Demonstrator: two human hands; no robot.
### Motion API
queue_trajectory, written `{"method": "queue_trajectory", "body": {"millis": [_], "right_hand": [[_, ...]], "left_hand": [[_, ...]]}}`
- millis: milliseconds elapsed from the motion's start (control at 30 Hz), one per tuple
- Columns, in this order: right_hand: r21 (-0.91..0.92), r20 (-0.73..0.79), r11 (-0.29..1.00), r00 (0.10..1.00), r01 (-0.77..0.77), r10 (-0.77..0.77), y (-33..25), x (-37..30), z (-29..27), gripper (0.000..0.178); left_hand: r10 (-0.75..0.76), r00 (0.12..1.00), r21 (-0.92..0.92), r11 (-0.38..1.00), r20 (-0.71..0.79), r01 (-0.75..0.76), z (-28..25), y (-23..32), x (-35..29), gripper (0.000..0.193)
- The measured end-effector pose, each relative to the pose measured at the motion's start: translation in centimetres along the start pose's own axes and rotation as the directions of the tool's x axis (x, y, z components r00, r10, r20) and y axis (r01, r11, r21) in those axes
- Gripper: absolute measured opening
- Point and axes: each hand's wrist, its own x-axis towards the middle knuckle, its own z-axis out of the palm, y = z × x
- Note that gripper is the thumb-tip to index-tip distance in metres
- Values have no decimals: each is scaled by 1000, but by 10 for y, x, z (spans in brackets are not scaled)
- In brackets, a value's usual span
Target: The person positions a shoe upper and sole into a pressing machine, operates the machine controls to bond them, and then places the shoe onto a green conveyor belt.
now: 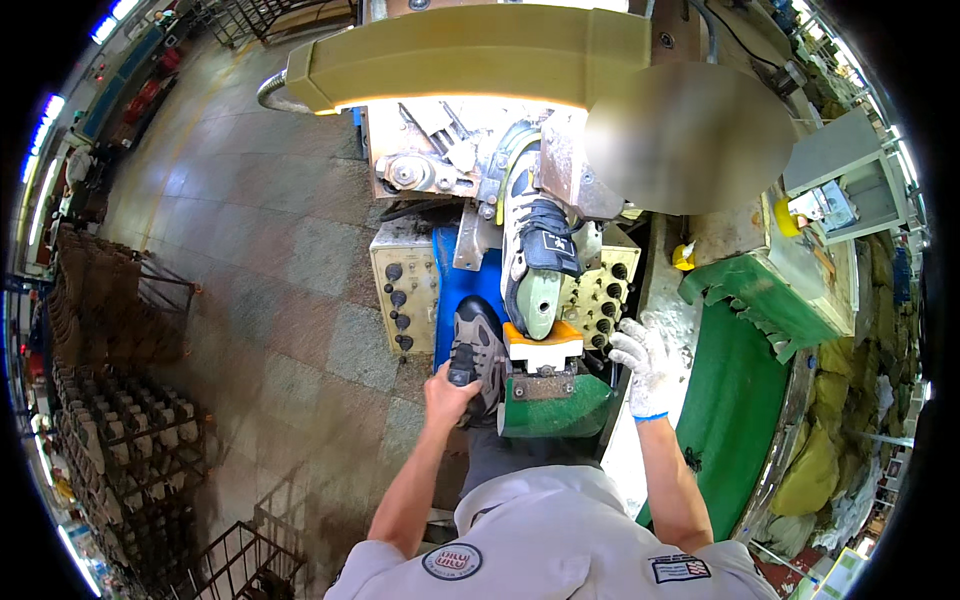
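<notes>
Clamped in the machine in front of me is a black and cream shoe upper [546,225] on a pale green last [540,303]. The last's end rests over an orange and white support pad [543,345], with a rounded green metal cover [555,405] below it. My left hand [450,398], bare, is closed around the near end of a grey and black shoe [478,350], held left of the pad. My right hand [648,365] wears a white glove. Its fingers are spread and hold nothing, just right of the knobbed control box [605,295].
A lit, mustard-coloured lamp hood [470,55] spans the machine's top. Another control box [404,290] stands left of the blue panel [442,270]. To the right runs a green belt [725,400], below a green-sided bench [770,290]. Racks [120,440] stand at far left.
</notes>
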Motion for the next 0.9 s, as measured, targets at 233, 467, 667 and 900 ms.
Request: {"method": "queue_trajectory", "body": {"millis": [233,467,667,900], "right_hand": [[-155,229,987,973,32,4,-22,-49,58,54],[515,542,655,802,-553,251,-42,-79,100,69],[403,302,869,938,-287,170,-71,-51,-2,43],[258,195,964,981,-69,18,-118,-69,-100,61]], "left_hand": [[49,979,-356,934,200,26,-151,130,-73,44],[243,867,-476,880,436,-8,-57,189,-84,44],[514,766,-734,674,387,-81,51,273,-95,67],[259,648,-416,904,716,99,156,295,-118,55]]}}
